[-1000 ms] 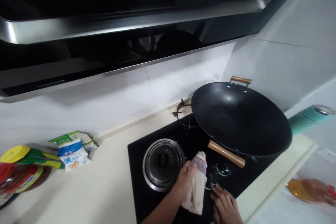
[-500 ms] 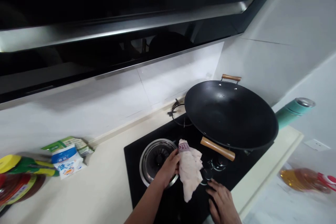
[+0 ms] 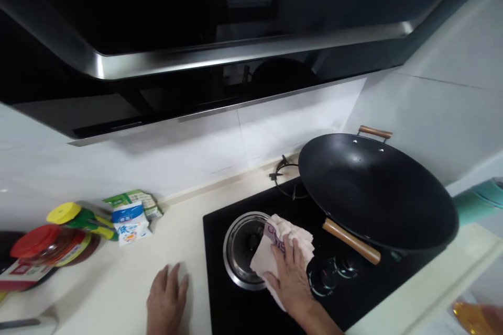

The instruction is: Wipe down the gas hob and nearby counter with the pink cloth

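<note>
off-white cloth with purple print (image 3: 265, 259) has passed from left hand (image 3: 167, 296) to right hand (image 3: 291, 275), which lies spread on it over the right side of the round steel-rimmed burner (image 3: 241, 251). left hand, fingers parted, holds nothing on cream countertop (image 3: 113, 293); handling appears one-handed.

Pale walls (image 3: 196, 146) meet behind a cream counter (image 3: 110, 293) under a black range hood (image 3: 236, 44).
</note>
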`<state>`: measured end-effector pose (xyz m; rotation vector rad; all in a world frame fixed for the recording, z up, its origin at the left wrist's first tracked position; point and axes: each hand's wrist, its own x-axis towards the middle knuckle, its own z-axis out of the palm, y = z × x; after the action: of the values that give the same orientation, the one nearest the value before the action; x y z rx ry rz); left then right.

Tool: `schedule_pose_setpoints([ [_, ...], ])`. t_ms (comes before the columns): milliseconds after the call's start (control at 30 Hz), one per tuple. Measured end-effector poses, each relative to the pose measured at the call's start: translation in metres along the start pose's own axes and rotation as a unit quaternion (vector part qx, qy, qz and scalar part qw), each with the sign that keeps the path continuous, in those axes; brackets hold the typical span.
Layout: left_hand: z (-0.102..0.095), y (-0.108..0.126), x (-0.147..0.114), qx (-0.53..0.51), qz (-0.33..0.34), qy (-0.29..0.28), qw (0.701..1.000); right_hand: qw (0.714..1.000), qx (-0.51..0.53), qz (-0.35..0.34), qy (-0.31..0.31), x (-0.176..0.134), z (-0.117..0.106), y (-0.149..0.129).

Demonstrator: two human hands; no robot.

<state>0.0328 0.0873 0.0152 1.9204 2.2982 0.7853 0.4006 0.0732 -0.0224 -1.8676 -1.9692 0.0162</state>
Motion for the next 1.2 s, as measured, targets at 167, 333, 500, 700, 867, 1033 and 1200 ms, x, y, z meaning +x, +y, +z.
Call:
schedule_pose_setpoints([
  [167,0.011,-0.028,-0.022,0.105,0.019,-0.033,0.994,0.999,-0.021,-0.038,0.015,0.025,0.004,0.035],
  [333,0.018,-0.03,-0.024,0.147,0.034,-0.024,0.988,0.999,-0.037,0.004,-0.031,0.086,-0.008,0.034],
  [500,0.018,-0.029,-0.028,0.167,0.035,-0.023,0.985,0.99,-0.013,-0.041,-0.136,0.161,-0.003,0.003],
  [700,0.015,-0.029,-0.031,0.168,0.054,-0.026,0.984,0.967,0.033,-0.12,-0.222,0.217,0.025,-0.068],
  [867,0.02,-0.035,-0.033,0.178,0.075,0.004,0.981,0.944,0.059,-0.184,-0.266,0.199,0.035,-0.146],
  [1033,0.021,-0.032,-0.032,0.178,0.056,0.001,0.983,0.926,0.075,-0.24,-0.283,0.127,0.02,-0.185],
  [1200,0.02,-0.029,-0.031,0.169,0.044,-0.02,0.984,0.917,0.125,-0.258,-0.276,0.027,-0.001,-0.163],
])
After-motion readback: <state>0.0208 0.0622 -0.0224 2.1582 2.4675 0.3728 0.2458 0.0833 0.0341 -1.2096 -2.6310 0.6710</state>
